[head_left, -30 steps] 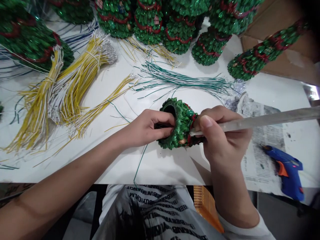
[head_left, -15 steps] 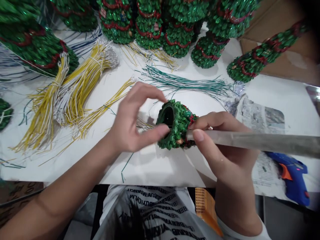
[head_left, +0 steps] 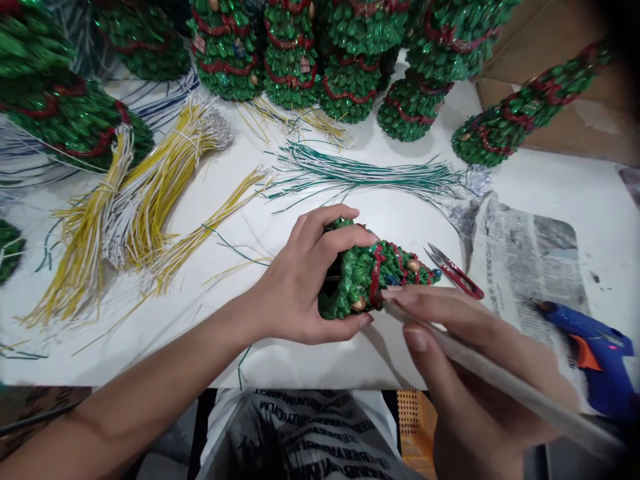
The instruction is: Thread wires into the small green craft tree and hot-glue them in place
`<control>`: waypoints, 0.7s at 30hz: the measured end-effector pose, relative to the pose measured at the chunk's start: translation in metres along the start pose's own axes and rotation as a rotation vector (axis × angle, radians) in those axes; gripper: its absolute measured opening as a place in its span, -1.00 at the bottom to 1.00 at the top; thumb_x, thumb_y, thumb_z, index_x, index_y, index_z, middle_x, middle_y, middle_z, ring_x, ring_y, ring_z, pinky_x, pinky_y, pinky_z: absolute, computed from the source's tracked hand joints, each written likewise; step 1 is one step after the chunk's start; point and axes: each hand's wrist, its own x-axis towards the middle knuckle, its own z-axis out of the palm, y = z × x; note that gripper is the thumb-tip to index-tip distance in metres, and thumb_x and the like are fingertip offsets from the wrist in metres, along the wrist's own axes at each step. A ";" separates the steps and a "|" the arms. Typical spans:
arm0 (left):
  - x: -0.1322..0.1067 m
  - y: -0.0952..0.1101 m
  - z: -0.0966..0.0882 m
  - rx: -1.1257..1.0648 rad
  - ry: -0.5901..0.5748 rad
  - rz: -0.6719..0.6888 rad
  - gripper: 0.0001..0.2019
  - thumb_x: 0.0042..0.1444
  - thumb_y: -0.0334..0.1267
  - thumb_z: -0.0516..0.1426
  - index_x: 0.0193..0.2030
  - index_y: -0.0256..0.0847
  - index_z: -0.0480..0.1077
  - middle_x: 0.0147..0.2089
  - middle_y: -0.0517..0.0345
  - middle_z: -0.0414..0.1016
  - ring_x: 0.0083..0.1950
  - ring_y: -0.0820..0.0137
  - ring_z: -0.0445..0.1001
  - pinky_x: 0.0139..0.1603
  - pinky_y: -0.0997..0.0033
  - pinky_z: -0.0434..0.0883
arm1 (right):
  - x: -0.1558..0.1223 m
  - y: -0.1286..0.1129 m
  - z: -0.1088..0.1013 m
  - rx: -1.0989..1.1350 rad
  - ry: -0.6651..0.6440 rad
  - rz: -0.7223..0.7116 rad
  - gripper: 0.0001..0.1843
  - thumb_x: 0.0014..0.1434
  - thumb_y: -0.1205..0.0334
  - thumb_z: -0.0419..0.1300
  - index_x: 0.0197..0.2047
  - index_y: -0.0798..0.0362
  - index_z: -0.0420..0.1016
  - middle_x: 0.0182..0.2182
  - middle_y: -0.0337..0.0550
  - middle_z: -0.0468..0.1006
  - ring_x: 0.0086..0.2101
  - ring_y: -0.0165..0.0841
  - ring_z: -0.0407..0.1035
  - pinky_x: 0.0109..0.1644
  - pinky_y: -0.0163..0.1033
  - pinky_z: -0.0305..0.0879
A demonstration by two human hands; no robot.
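Observation:
My left hand (head_left: 305,280) is wrapped round the base of a small green glittery Christmas tree (head_left: 380,273) with red garland, which lies on its side on the white table (head_left: 310,347), tip pointing right. My right hand (head_left: 465,360) pinches a long translucent glue stick (head_left: 510,387), whose near end touches the tree's lower side. Small red-handled snips (head_left: 457,270) lie just beyond the tree's tip.
Several finished green trees (head_left: 350,60) stand along the back, with more (head_left: 70,113) lying at left. Bundles of yellow-and-white wires (head_left: 135,193) and green wires (head_left: 370,175) lie between. A blue glue gun (head_left: 595,353) rests on newspaper (head_left: 530,260) at right. Cardboard (head_left: 565,87) sits at back right.
My left hand has closed round the tree's base and turned the tree so its tip points right. My right hand dropped lower with the glue stick. The snips have come into view.

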 end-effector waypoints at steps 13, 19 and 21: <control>0.000 0.000 0.001 -0.006 0.000 -0.027 -0.32 -0.06 -0.01 0.27 0.19 -0.05 0.14 0.21 -0.14 0.19 0.27 0.05 0.20 0.19 -0.01 0.31 | -0.004 0.006 0.004 -0.071 -0.030 -0.128 -0.43 -0.01 0.57 0.27 0.08 0.05 0.51 -0.13 -0.20 0.63 -0.26 -0.25 0.49 -0.27 -0.10 0.46; -0.003 0.000 0.001 -0.014 -0.028 -0.057 -0.29 -0.08 0.02 0.28 0.20 -0.02 0.12 0.26 -0.15 0.10 0.29 0.02 0.16 0.20 -0.05 0.29 | -0.008 0.004 0.005 -0.122 -0.049 -0.057 -0.38 0.03 0.55 0.24 0.15 -0.09 0.47 -0.14 -0.28 0.64 -0.28 -0.26 0.50 -0.33 -0.12 0.48; -0.004 0.000 0.001 -0.014 -0.036 -0.068 -0.27 -0.08 0.01 0.28 0.21 0.00 0.10 0.27 -0.13 0.07 0.31 0.02 0.14 0.22 -0.06 0.28 | -0.007 0.004 0.006 -0.092 -0.037 -0.077 -0.37 0.02 0.56 0.24 0.16 -0.04 0.47 -0.13 -0.25 0.63 -0.28 -0.27 0.49 -0.30 -0.12 0.48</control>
